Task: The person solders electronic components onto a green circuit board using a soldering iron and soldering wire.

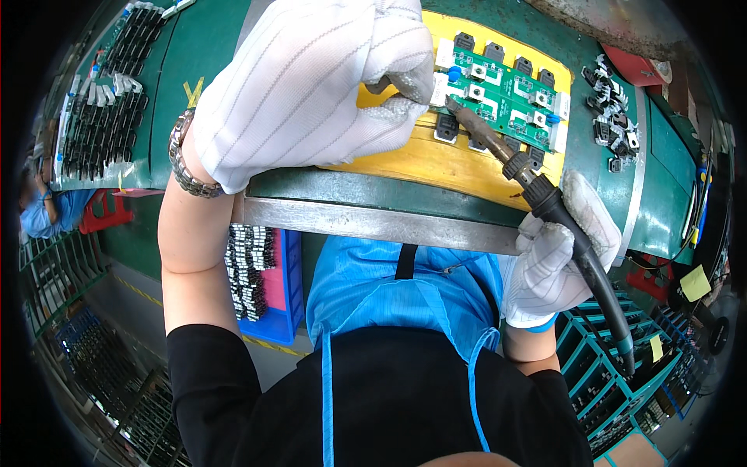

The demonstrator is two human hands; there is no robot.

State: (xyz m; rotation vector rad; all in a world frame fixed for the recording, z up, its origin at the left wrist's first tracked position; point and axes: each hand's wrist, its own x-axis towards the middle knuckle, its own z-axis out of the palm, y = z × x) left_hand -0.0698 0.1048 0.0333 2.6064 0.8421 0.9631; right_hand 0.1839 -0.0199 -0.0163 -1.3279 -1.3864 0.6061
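Note:
My right hand (545, 268), in a white glove, grips the black handle of a soldering iron (552, 204). The iron's tip rests at or just over the left edge of a green circuit board (502, 100), near a white connector. That board lies on a yellow fixture (381, 166), with several black components standing along its two long sides. Close to the board's left end, my gloved left hand (319, 93) is closed in a pinch. Its fingers hide whatever is between them.
Loose black parts (613, 117) lie on the green bench to the right, beside a red container (634, 66). Rows of black parts (105, 128) fill the left bench. Below the metal bench edge (381, 223) is a blue bin (289, 288); teal racks (615, 366) stand lower right.

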